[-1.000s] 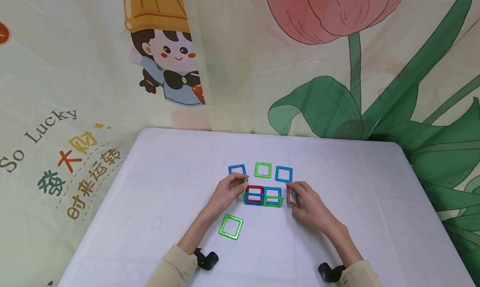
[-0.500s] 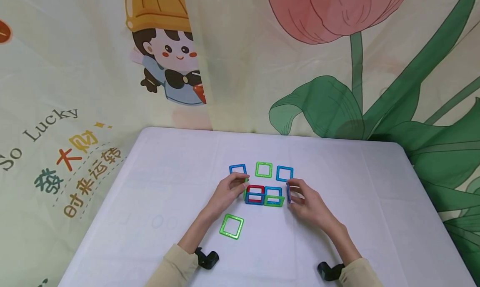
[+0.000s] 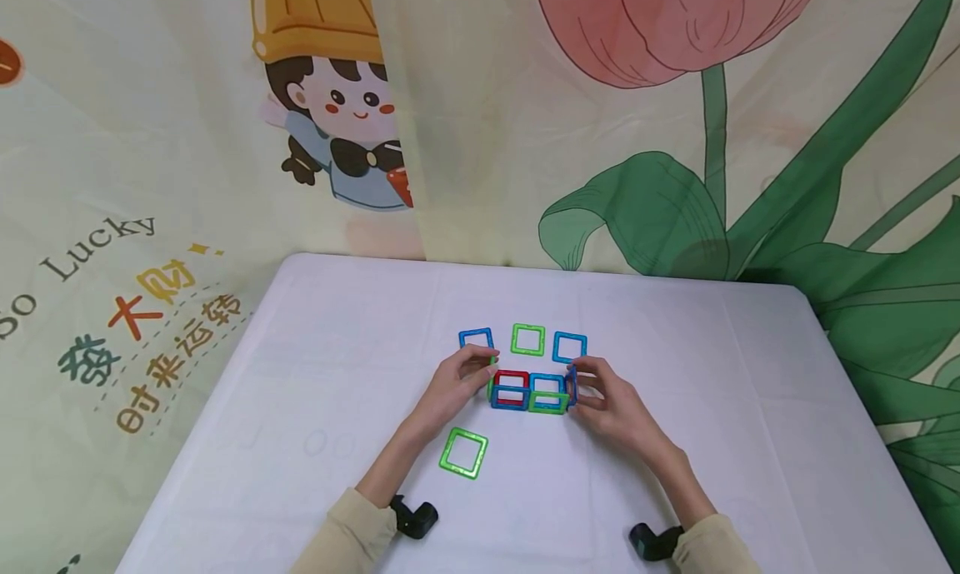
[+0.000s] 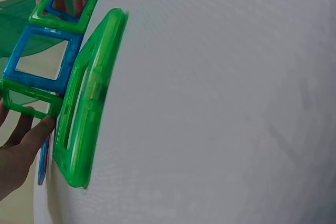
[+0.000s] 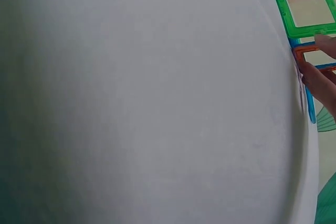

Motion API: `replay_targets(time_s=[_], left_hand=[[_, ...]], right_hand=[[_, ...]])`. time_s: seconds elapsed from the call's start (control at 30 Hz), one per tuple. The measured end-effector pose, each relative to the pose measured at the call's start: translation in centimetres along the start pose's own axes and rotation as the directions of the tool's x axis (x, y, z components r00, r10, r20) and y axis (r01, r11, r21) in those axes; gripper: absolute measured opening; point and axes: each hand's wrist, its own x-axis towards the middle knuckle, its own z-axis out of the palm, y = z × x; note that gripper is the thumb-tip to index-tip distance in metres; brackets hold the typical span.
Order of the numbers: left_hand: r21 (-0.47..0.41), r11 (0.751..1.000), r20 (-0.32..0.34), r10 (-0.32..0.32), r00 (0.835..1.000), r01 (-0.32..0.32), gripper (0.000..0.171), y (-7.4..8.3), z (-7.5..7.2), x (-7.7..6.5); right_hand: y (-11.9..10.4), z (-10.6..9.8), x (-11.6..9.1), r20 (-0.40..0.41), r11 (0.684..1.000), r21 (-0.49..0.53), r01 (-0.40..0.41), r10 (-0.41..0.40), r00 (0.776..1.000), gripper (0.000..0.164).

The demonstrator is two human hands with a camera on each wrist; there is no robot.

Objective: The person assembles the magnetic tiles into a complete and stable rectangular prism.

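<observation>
A: What is lying nearest the person?

B: A loose green square frame of translucent plastic (image 3: 458,473), resting apart on the white cloth-covered table (image 3: 765,407).

A: And beyond that?

B: A small build is standing there. A blue plastic square frame (image 3: 509,407) and a green plastic square frame (image 3: 548,411) are making its front; a red plastic square frame (image 3: 513,373) and a second blue one (image 3: 547,376) are showing behind.

A: The hands?

B: The left hand (image 3: 453,386) is pinching the green plastic end frame (image 4: 37,92) at the build's left. The right hand (image 3: 617,401) is gripping an upright plastic square frame (image 3: 573,384) between thumb and fingers at the right end.

A: Which step is that?

B: I'm judging it as fitting the right end. The next move is calling for lining up the edges and pressing gently, with the left hand steadying.

A: Farther off?

B: Blue (image 3: 476,332), green (image 3: 528,327) and blue (image 3: 571,336) spare frames are lying in a row.

A: What is hard to see?

B: The gripped frame is looking blue from the head, orange from the right wrist, and I can't tell whether it is joining fully. The left hand is partly covering the leftmost spare.
</observation>
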Motion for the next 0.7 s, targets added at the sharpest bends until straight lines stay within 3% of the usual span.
replay_targets(time_s=[0.47,0.7], left_hand=[[-0.044,0.999,-0.037,-0.004,0.999,0.002,0.034,-0.42,0.36,-0.22],[0.003,1.0,-0.057,-0.016,0.998,0.016,0.046,-0.45,0.55,-0.66]], right_hand=[[-0.2,0.57,0.2,-0.007,1.0,-0.025,-0.006,0.006,1.0,0.076],[-0.02,0.56,0.19,0.003,0.999,-0.055,0.0,0.001,1.0,0.081]])
